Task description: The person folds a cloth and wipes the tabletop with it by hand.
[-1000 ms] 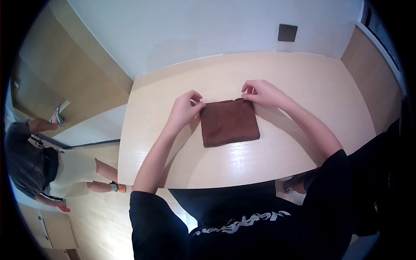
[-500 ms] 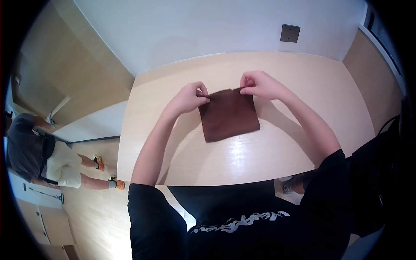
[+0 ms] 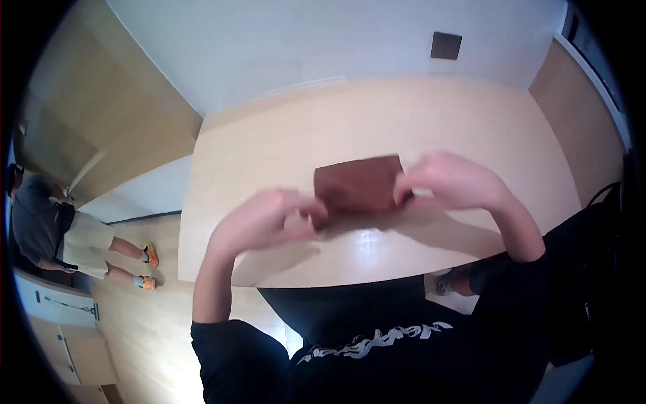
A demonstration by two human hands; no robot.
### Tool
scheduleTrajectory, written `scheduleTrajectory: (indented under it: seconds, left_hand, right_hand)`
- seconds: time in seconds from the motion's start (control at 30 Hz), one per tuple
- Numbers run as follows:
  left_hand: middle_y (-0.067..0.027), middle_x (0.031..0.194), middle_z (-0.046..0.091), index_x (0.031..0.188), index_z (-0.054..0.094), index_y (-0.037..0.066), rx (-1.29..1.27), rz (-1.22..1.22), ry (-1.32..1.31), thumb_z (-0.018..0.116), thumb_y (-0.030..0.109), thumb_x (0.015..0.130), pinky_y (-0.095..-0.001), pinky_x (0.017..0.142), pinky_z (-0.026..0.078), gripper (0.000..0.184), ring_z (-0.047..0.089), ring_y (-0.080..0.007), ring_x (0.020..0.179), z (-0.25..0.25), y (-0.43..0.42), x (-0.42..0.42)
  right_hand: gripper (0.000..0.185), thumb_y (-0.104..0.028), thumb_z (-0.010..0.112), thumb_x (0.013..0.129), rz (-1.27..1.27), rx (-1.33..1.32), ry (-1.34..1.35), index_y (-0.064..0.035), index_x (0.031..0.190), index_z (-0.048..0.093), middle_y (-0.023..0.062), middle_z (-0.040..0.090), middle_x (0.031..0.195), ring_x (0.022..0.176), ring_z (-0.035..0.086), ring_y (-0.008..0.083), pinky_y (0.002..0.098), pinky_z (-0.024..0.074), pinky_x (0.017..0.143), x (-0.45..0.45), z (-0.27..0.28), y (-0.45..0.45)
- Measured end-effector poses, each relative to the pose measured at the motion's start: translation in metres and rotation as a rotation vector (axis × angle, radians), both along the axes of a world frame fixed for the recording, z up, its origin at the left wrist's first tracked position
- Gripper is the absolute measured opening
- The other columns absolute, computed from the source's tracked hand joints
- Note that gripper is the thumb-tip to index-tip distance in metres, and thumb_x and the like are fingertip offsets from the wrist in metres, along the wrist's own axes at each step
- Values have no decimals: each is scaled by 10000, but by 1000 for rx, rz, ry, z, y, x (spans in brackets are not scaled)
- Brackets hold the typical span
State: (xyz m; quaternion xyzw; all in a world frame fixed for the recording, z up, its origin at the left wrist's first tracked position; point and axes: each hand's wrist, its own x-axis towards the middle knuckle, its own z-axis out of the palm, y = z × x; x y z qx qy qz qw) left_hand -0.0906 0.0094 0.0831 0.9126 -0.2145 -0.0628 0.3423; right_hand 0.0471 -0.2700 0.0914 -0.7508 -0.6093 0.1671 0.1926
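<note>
A folded brown cloth (image 3: 358, 183) lies on the pale wooden table (image 3: 269, 141), its far edge flat and its near edge blurred. My left hand (image 3: 269, 219) is at the cloth's near left corner, fingers curved towards it and smeared by motion. On the other side, my right hand (image 3: 451, 182) is at the cloth's right edge, its fingertips overlapping the near right part. Blur hides whether either hand pinches the fabric.
A person (image 3: 50, 219) in a dark top and light shorts stands at the far left beside a wooden panel (image 3: 87, 121). A wall with a dark socket plate (image 3: 446, 46) rises behind the table. Another person's leg (image 3: 461, 281) shows below the table's right side.
Both hands have moved from the cloth's far corners towards me, to its near side. The cloth's raised far edge has come down and the cloth looks shorter. The person at left has shifted slightly.
</note>
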Motion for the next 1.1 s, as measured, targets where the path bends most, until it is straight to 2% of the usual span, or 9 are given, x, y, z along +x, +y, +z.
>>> scheduleTrajectory:
  seconds: [0.17, 0.57, 0.67, 0.73, 0.83, 0.97, 1.03, 1.07, 1.1]
  left_hand:
    - [-95, 859, 656, 962, 655, 39, -18, -1, 48, 711, 69, 768, -344, 747, 511, 204, 636, -257, 820, -18, -18, -29]
    - [-95, 896, 620, 940, 638, 50, 256, 142, -351, 689, -1, 742, -372, 751, 506, 211, 598, -288, 846, -60, -36, -11]
    - [-75, 828, 635, 946, 640, 38, -11, 228, -232, 659, -1, 787, -320, 698, 498, 164, 613, -215, 753, -63, -39, -8]
    - [-41, 766, 645, 967, 638, 29, -252, 442, 217, 615, 10, 842, -257, 622, 465, 129, 599, -117, 661, -55, -39, -13]
    - [-8, 751, 646, 950, 646, 27, -569, 459, 429, 589, 23, 868, -223, 568, 429, 100, 569, -50, 623, -64, -32, -24]
    - [-44, 742, 645, 935, 643, 20, -334, 509, 475, 595, 39, 874, -236, 556, 435, 80, 583, -95, 602, -57, -40, -32]
    - [-54, 667, 604, 903, 650, 15, -18, 498, -110, 622, 85, 855, -312, 595, 490, 89, 603, -210, 601, -58, -53, -27]
    - [-121, 878, 647, 975, 641, 8, 110, 419, -312, 644, 114, 836, -365, 703, 497, 175, 624, -285, 810, -65, -54, -21]
    - [-121, 878, 647, 975, 641, 8, 111, 425, -326, 644, 114, 836, -365, 703, 497, 175, 624, -285, 810, -70, -58, -11]
  right_hand:
    - [149, -143, 705, 760, -28, -47, 122, -77, 880, 648, 75, 673, 799, 737, 645, 269, 365, 501, 661, -28, -6, -17]
    - [121, -140, 683, 777, -65, -25, -30, -60, 858, 643, 81, 615, 886, 875, 609, 252, 386, 499, 742, -40, -50, -17]
    - [71, -115, 654, 780, -64, 0, -88, -54, 814, 639, 77, 608, 854, 865, 606, 247, 386, 502, 724, -37, -51, -20]
    - [54, -103, 638, 781, -66, 3, -105, -50, 788, 635, 75, 607, 839, 860, 604, 247, 385, 504, 713, -38, -53, -20]
    - [58, -93, 612, 784, -69, 16, -116, -43, 755, 621, 74, 609, 818, 847, 605, 251, 385, 505, 697, -41, -54, -20]
    - [60, -94, 595, 799, -54, 53, -66, -47, 771, 620, 84, 619, 830, 800, 609, 264, 386, 501, 687, -35, -52, -20]
    - [57, -93, 590, 803, -79, 55, -45, -48, 784, 620, 86, 620, 834, 789, 609, 268, 388, 500, 685, -28, -49, -14]
    - [57, -95, 586, 807, -157, 133, -60, -50, 800, 620, 87, 621, 834, 781, 609, 272, 391, 499, 683, -25, -49, -8]
    - [60, -97, 581, 811, -233, 212, -71, -52, 815, 621, 87, 622, 833, 773, 608, 276, 393, 499, 682, -22, -51, -1]
